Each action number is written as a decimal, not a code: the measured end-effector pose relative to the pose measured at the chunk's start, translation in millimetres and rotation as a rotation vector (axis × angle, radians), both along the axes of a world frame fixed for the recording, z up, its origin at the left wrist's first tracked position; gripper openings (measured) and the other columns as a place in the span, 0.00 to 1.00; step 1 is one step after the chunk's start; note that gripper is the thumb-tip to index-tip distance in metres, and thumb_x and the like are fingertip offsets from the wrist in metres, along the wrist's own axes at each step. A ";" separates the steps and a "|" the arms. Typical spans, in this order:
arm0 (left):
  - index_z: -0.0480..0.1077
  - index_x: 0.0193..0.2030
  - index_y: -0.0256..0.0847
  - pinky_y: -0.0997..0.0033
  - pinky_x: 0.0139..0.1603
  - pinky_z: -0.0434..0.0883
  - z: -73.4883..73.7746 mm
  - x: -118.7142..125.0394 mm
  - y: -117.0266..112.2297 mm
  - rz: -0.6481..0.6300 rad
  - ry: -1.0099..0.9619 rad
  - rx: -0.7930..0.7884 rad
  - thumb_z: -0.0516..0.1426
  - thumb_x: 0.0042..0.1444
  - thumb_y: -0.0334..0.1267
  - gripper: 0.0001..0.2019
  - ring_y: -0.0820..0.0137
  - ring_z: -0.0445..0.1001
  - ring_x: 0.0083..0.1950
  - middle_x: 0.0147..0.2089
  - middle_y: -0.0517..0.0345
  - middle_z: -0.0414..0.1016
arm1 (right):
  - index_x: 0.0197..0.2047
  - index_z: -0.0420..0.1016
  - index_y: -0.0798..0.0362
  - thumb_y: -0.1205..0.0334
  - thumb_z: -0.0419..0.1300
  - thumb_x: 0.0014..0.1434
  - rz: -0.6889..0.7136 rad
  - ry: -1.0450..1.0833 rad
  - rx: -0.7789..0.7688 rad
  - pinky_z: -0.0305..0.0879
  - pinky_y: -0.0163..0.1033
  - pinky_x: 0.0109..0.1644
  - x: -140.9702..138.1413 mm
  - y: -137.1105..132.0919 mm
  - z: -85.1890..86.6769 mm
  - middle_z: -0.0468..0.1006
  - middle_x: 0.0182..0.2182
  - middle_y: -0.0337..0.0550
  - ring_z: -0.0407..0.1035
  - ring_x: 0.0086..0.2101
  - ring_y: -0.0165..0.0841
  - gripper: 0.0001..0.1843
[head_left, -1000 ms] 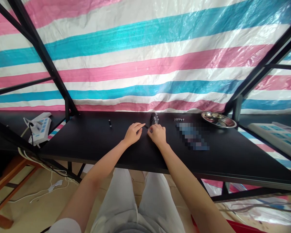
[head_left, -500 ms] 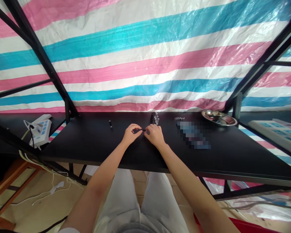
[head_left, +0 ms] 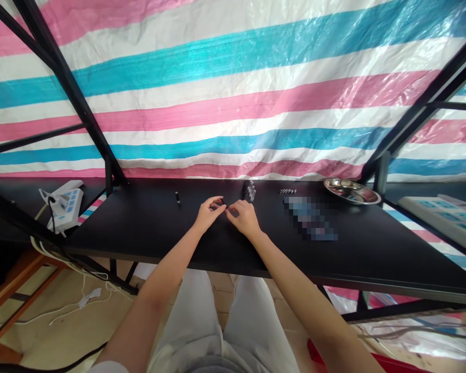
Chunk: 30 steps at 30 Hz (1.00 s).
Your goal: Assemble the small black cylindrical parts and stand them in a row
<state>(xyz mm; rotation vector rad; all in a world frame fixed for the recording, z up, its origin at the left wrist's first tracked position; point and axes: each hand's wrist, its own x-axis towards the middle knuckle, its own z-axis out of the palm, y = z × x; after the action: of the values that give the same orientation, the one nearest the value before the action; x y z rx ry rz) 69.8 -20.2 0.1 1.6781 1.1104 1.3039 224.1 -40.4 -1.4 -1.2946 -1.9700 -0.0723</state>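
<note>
I judge one tube (head_left: 177, 197) done, clear pieces (head_left: 251, 190) to go; left hand (head_left: 208, 213) pinches a dark part (head_left: 222, 201), right hand (head_left: 244, 216) beside it, hold I can't tell.

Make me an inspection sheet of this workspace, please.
Surface: black table, things mostly toward its far side.
Work things: small dark piece by the left hand; black-and-clear cluster beyond the right hand; row of tiny pieces farther right; black-and-white piece at left.
Clutter: metal dish and pixelated item, both at right.
Hands: bare, fingers curled, close together; grip unclear.
Cables: white cables below the table's left end.
Surroundings: striped sheet behind; power strip at far left.
</note>
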 end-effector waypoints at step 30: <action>0.73 0.37 0.42 0.68 0.40 0.67 13.8 -62.2 16.8 0.753 0.746 -0.241 0.54 0.53 0.41 0.09 0.61 0.73 0.42 0.39 0.50 0.75 | 0.33 0.74 0.52 0.61 0.51 0.57 0.196 0.169 -0.178 0.62 0.35 0.35 1.0 2.3 -7.2 0.71 0.31 0.41 0.64 0.27 0.28 0.11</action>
<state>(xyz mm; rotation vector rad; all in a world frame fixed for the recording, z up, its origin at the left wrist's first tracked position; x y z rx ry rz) 7.6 -3.4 13.9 1.6485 2.4032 0.8616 225.2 -38.1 -8.7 -1.1691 -1.9792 0.3045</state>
